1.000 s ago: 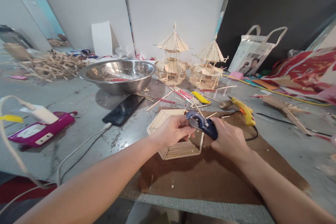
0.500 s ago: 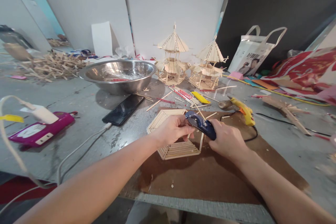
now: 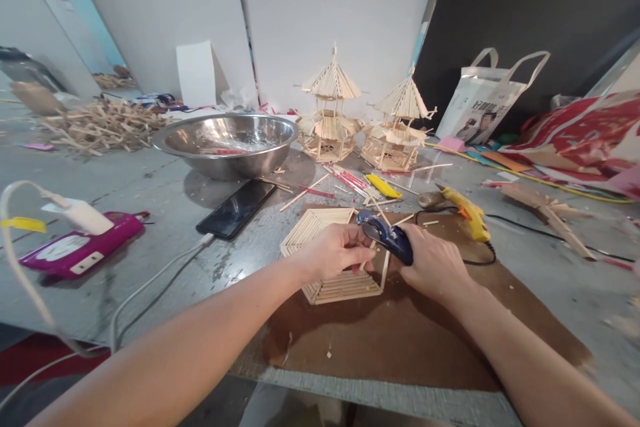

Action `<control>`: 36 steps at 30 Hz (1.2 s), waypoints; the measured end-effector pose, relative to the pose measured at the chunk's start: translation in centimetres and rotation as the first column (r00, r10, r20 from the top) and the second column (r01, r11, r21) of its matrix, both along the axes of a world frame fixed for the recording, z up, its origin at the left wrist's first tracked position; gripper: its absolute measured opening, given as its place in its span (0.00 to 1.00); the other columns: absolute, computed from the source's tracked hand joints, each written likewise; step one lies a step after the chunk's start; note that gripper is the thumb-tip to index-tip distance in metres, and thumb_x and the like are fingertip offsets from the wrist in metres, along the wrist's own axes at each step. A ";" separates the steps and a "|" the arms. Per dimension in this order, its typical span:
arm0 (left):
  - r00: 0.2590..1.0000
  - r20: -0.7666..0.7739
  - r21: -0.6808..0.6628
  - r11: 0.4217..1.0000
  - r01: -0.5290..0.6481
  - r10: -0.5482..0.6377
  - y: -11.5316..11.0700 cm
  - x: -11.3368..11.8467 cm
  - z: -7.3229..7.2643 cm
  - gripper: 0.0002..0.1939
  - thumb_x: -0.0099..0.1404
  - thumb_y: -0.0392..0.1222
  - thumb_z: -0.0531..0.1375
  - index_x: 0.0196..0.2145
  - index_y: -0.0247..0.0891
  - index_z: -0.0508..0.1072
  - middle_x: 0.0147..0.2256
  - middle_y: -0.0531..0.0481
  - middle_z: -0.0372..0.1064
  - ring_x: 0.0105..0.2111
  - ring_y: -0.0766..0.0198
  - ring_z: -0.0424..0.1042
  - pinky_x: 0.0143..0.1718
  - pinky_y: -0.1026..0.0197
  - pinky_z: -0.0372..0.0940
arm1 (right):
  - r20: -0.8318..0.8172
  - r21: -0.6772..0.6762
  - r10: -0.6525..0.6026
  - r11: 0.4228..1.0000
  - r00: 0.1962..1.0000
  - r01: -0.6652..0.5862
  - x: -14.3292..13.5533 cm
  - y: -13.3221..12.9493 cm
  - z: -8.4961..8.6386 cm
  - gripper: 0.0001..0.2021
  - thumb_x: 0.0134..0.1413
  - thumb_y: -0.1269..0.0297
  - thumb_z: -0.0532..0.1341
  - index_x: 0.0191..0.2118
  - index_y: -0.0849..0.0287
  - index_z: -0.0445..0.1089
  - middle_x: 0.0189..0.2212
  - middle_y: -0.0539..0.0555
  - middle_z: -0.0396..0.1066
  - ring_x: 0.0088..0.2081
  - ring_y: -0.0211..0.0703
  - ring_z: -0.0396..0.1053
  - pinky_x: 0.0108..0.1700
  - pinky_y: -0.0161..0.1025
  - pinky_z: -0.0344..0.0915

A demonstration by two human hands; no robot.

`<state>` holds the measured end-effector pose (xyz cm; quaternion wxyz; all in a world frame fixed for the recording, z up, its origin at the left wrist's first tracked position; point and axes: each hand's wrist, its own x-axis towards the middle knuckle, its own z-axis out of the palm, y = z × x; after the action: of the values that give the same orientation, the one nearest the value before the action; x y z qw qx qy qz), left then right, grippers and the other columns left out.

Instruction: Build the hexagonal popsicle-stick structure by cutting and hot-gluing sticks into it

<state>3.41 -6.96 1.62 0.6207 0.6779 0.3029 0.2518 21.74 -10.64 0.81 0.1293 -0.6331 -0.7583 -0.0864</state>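
Observation:
My right hand [image 3: 434, 260] is wrapped round the handles of a dark blue hand cutter [image 3: 399, 245], whose metal head points left. Close to that head, the fingers of my left hand [image 3: 345, 250] pinch a thin wooden stick [image 3: 369, 257]. Whether the blades touch the stick is too small to tell. Beneath both hands a many-sided frame of wooden sticks [image 3: 340, 288] lies partly on a brown board [image 3: 390, 353]. Its left and near sections are filled with parallel sticks; my left hand hides the middle.
A yellow glue gun [image 3: 470, 217] with a black cord lies right of the hands. Behind stand two stick pagodas [image 3: 331, 127] and a steel basin [image 3: 227, 163]. A phone [image 3: 236, 209] on a cable and a purple power strip [image 3: 120, 235] are at left. Loose sticks [image 3: 305, 193] lie about.
A short stick piece now lies on the board's far side, between the cutter and the glue gun. My left fingers and the cutter head have shifted slightly right.

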 end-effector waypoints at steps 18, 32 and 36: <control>0.970 0.144 0.029 0.979 -0.203 0.197 -0.5 0.6 0.4 0.04 0.48 0.34 0.58 0.23 0.33 0.64 0.20 0.58 0.61 0.21 0.74 0.61 0.24 0.70 0.57 | -0.295 0.216 0.361 0.927 0.885 -0.306 -0.8 -1.3 -0.1 0.19 0.41 0.71 0.53 0.43 0.59 0.55 0.36 0.55 0.68 0.35 0.41 0.66 0.36 0.36 0.61; 0.969 -0.212 0.333 0.942 -0.050 0.126 -0.5 -0.1 1.6 0.03 0.46 0.35 0.57 0.22 0.32 0.65 0.21 0.55 0.63 0.23 0.71 0.61 0.25 0.68 0.56 | -0.285 0.135 0.418 0.909 0.863 -0.395 -0.6 -1.4 0.0 0.18 0.39 0.73 0.54 0.41 0.58 0.56 0.34 0.54 0.68 0.33 0.42 0.66 0.34 0.36 0.60; 0.914 -0.398 0.505 0.851 0.145 0.081 -0.6 -0.5 1.6 0.04 0.48 0.35 0.55 0.24 0.33 0.68 0.23 0.53 0.66 0.25 0.68 0.63 0.26 0.67 0.57 | -0.254 0.092 0.431 0.902 0.866 -0.422 -0.8 -1.5 0.3 0.19 0.38 0.72 0.54 0.42 0.58 0.56 0.35 0.54 0.66 0.35 0.43 0.64 0.36 0.38 0.60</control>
<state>2.95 -7.55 3.21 0.3400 0.8632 0.3330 0.1681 20.92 -12.13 1.09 0.2570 -0.4536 -0.8532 0.0180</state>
